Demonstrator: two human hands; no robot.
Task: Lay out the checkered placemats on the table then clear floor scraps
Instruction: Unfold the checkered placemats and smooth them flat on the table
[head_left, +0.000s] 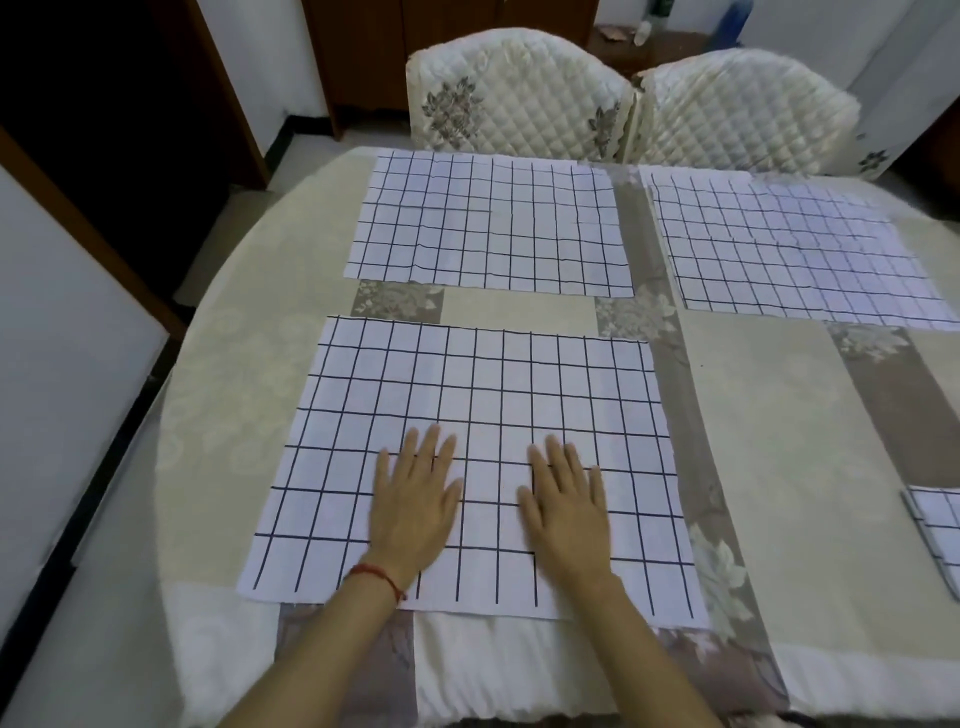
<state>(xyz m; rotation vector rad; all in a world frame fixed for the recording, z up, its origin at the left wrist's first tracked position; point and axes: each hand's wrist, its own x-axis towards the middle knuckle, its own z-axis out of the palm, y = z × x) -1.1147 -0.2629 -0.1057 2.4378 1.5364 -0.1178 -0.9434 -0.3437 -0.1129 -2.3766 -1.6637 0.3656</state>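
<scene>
A white cloth placemat with a dark grid (483, 415) is pressed flat under the left hand (415, 506) and right hand (569, 506), fingers straight and slightly spread. Beyond the fingertips, two matching placemats (488, 223) (795, 249) are laid on the beige patchwork tablecloth (779, 467).
</scene>
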